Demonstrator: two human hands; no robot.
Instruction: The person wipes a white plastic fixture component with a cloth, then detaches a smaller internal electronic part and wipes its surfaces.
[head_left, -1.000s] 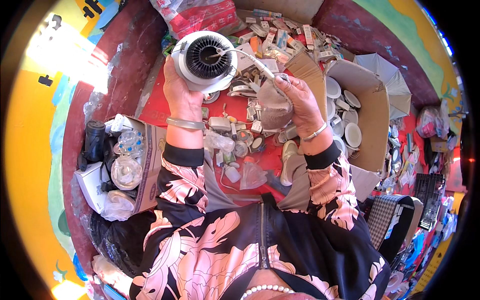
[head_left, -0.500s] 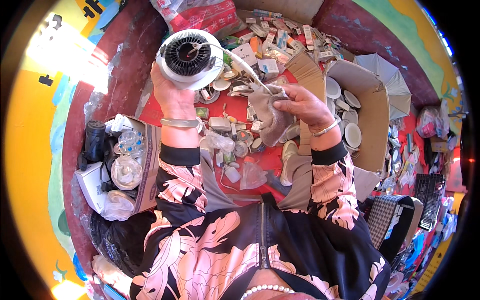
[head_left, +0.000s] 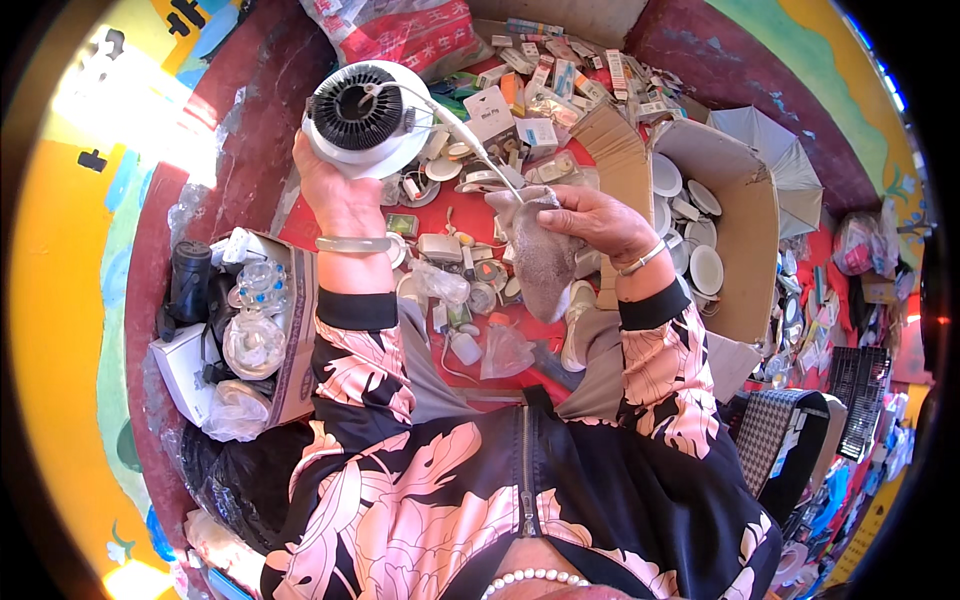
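My left hand (head_left: 338,190) grips a round white downlight (head_left: 385,160) from below, its black finned heat sink facing up. A white cable (head_left: 455,125) runs from the lamp's middle across to my right hand (head_left: 605,222). The fingers of that hand are closed on a greyish-brown cloth (head_left: 545,262), which hangs down from them. The cable's end goes into the cloth, where its tip is hidden. Both hands are raised above a red floor covering (head_left: 425,215) strewn with small lamps and electrical parts.
To the right, an open cardboard box (head_left: 735,230) holds several white round lamps (head_left: 706,270). A filled carton (head_left: 295,330) stands at the left. Small boxes (head_left: 540,135) are heaped at the back beside a red and white sack (head_left: 400,35). My shoe (head_left: 578,325) rests near the right box.
My left hand and the downlight have shifted slightly left and tilted. My right hand has moved a little left and down along the cable, and the cloth now hangs longer.
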